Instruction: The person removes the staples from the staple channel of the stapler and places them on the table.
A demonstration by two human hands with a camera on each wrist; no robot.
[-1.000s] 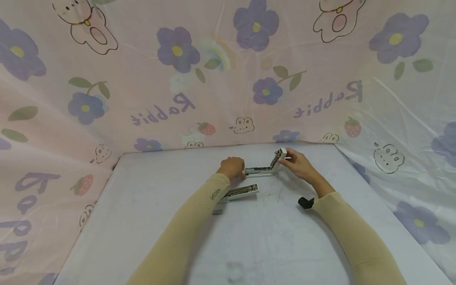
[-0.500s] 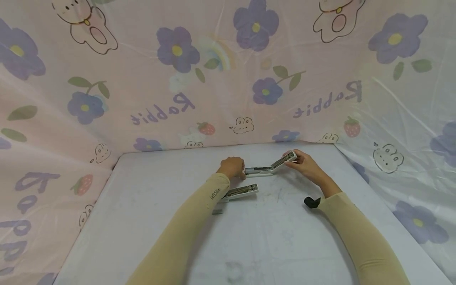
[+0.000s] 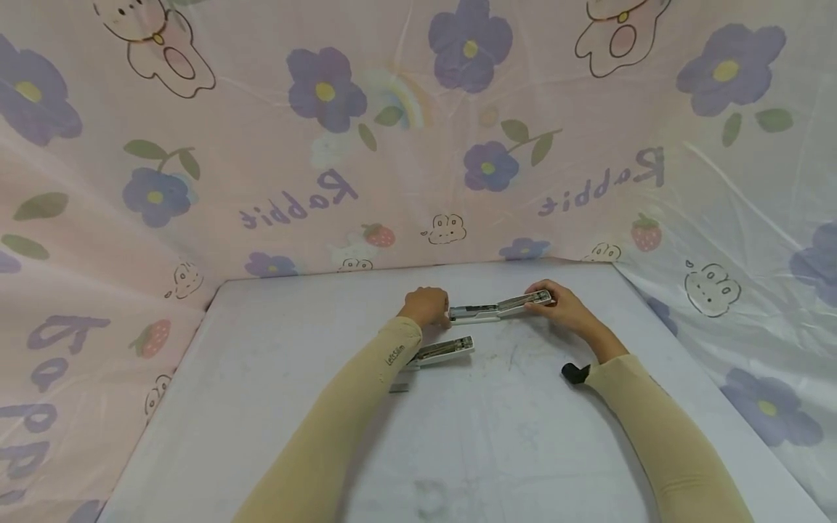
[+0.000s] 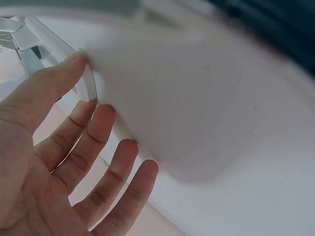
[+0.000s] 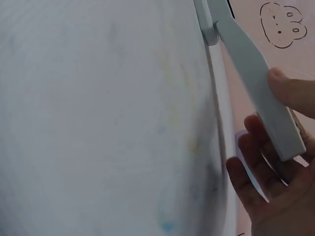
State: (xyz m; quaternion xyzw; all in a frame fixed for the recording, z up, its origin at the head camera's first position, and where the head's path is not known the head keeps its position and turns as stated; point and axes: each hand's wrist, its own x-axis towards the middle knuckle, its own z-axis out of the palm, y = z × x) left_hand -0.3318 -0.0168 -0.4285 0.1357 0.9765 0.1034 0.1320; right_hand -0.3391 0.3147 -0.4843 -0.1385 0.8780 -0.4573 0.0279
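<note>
Near the back of the table, a white stapler (image 3: 474, 315) lies swung wide open, its metal insides showing. My left hand (image 3: 426, 306) pinches the end of its base; in the left wrist view, thumb and forefinger meet at the stapler's white tip (image 4: 86, 87) while the other fingers (image 4: 125, 152) stay extended. My right hand (image 3: 557, 306) holds the far end of the other arm, tilted slightly up. In the right wrist view, the thumb rests on that light grey arm (image 5: 266, 93), with fingers beneath. A second opened stapler (image 3: 446, 350) lies nearer, partly hidden by the left sleeve.
A small grey strip (image 3: 399, 388) lies on the white table (image 3: 497, 450) beside the left sleeve (image 3: 353, 392). A black object (image 3: 575, 373) sits at the right cuff. A printed flower curtain (image 3: 405, 174) rises behind the table and at both sides.
My right hand has moved right and lowered the stapler's raised arm outward, from steeply upright to nearly flat. The left hand and the second stapler look unmoved.
</note>
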